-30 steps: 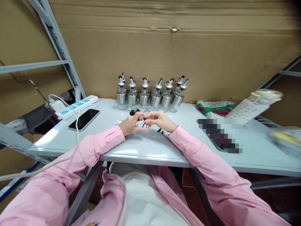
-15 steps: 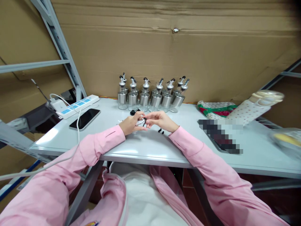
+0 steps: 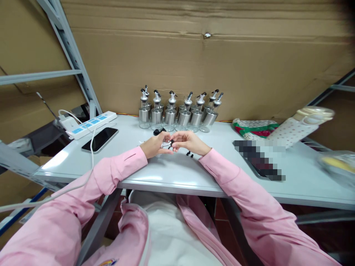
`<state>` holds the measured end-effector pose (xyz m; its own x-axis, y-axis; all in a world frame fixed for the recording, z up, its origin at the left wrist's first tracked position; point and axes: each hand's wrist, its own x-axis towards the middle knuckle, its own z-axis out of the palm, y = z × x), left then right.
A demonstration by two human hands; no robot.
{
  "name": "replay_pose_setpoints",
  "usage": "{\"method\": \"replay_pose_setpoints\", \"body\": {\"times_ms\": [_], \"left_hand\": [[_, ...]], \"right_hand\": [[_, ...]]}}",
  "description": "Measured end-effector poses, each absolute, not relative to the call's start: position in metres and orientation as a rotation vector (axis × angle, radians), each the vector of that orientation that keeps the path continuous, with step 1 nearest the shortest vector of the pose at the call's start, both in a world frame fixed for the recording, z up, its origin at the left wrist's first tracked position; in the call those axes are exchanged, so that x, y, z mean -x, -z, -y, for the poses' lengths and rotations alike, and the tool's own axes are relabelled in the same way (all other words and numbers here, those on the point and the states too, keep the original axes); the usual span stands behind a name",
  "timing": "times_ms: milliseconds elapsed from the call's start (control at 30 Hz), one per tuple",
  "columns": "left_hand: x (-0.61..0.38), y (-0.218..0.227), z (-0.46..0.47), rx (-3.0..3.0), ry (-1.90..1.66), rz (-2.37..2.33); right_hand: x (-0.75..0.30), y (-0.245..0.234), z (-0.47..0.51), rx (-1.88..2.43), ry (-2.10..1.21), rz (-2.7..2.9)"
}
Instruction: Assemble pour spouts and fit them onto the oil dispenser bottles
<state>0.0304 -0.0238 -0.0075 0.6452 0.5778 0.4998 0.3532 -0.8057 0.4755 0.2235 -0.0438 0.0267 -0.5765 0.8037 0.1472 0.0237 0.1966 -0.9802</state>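
My left hand is closed around a silver-grey pourer spout, like those on the bottles behind. Between the fingertips of my right hand is a small black flap, pressed against the spout's tip; whether it is fastened there I cannot tell. Small black pieces lie on the table just below my right hand. Behind my left hand sit round black parts. Some pale parts beside and beneath my left hand are mostly hidden.
Several glass-and-steel bottles with pourer tops stand along the cardboard wall. To the left are a phone and a power strip, its white cable crossing my left sleeve. A dark, pixelated slab, a dotted tumbler and a patterned cloth are on the right.
The spout in my left hand has turned slightly and shows more of its side. My right fingertips have shifted a little on the black flap. Everything else stays put.
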Motion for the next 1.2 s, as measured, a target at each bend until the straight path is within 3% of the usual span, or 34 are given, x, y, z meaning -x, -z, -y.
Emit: {"method": "replay_pose_setpoints", "body": {"times_ms": [767,1200], "left_hand": [[-0.031,0.001,0.025,-2.991,-1.108,-0.711],[-0.032,0.003,0.029,-3.130,-0.953,-0.759]], "right_hand": [[-0.223,-0.025,0.043,0.799,-1.444,1.676],[-0.223,-0.022,0.042,0.786,-1.478,1.704]]}}
